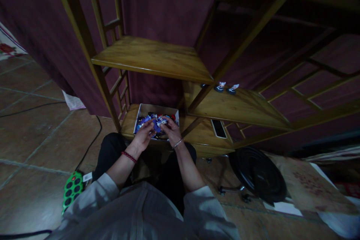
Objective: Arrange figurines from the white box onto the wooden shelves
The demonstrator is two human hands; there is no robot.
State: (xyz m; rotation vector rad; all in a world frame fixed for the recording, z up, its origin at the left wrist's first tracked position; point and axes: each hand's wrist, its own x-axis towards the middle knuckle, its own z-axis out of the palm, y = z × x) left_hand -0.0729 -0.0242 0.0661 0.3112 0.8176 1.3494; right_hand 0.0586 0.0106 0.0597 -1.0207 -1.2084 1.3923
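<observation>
Both of my hands meet over an open white box (pixel 159 107) on the low wooden shelf. Between them is a small purple and white figurine (pixel 158 124), partly covered by my fingers. My left hand (pixel 144 135), with a red bead bracelet at its wrist, pinches its left side. From the right, my right hand (pixel 172 130), wearing a pale bracelet, grips the white part. Several small figurines in purple, white, black and red fill the box beneath; their details are too small to make out.
Several small figurines (pixel 220 87) stand on the middle shelf (pixel 239 107) to the right. A phone (pixel 218 128) lies on the low shelf. A black round stool (pixel 258 174) is at the right; a green power strip (pixel 72 190) with a cable lies on the tiled floor at the left.
</observation>
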